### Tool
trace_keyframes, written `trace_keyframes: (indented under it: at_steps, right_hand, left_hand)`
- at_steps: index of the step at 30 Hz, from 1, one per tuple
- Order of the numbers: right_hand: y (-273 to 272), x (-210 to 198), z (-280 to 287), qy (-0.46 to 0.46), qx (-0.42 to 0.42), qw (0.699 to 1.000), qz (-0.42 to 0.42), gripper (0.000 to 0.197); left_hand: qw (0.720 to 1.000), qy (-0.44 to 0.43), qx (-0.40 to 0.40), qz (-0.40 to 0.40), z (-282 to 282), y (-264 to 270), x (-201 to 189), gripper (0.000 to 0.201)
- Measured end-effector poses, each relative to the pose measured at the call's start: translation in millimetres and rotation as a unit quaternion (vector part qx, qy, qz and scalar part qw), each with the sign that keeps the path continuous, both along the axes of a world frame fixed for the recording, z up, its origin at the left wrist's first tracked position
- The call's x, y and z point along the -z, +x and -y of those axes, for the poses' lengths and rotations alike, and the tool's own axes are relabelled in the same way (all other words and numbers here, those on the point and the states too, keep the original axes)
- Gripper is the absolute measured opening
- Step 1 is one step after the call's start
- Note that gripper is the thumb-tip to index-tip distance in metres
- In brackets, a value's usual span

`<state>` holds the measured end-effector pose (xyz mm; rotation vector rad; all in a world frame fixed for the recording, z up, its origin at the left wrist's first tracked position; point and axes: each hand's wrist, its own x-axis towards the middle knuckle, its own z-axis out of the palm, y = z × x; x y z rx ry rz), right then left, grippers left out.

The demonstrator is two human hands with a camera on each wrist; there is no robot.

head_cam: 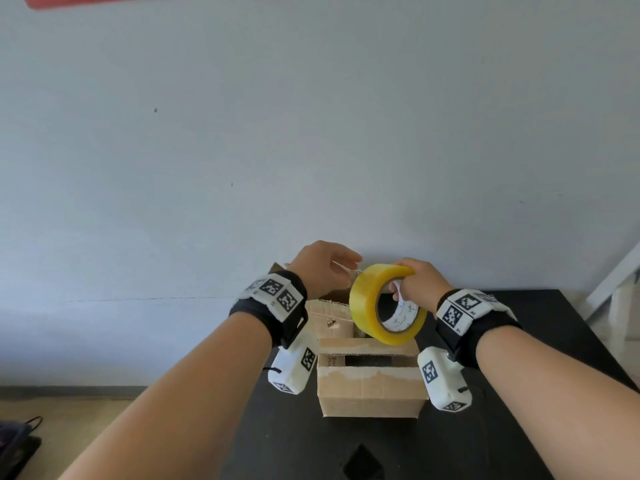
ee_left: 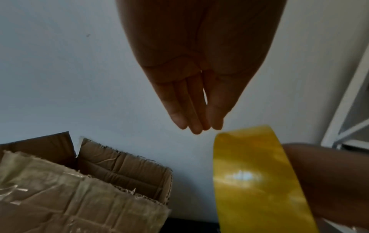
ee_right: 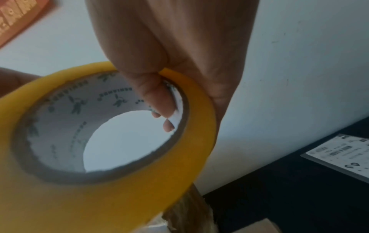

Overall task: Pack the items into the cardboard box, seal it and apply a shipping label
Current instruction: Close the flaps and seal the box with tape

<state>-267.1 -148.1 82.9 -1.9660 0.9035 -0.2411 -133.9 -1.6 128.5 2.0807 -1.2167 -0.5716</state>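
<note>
A cardboard box (head_cam: pixel 370 393) stands on the black table (head_cam: pixel 502 445), its near flap folded down and a dark gap left open behind it. Its far flaps (ee_left: pixel 123 170) stand up, worn, with old clear tape on them. My right hand (head_cam: pixel 401 289) holds a yellow tape roll (head_cam: pixel 362 299) above the box, fingers hooked through the white core (ee_right: pixel 111 100) and thumb on the outer face. My left hand (head_cam: pixel 348 270) is just left of the roll. Its fingertips (ee_left: pixel 196 129) are straight and bunched, close above the roll's edge (ee_left: pixel 249 173), with nothing seen between them.
A printed shipping label (ee_right: pixel 339 157) lies on the table to the right of the box. A small dark object (head_cam: pixel 362 462) sits near the table's front edge. A white frame (head_cam: pixel 616 271) stands at the right, against the pale wall.
</note>
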Motion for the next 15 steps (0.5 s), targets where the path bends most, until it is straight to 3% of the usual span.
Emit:
trace_keyframes:
  at_steps: [8, 15]
  right_hand:
    - [1.5, -3.2, -1.6, 0.036, 0.026, 0.999, 0.01, 0.025]
    - [1.6, -6.6, -3.4, 0.034, 0.023, 0.999, -0.001, 0.025]
  left_hand:
    - [0.99, 0.013, -0.032, 0.137, 6.1, -9.5, 2.4, 0.016]
    - [0.981, 0.017, -0.037, 0.19, 7.3, -7.7, 2.3, 0.014]
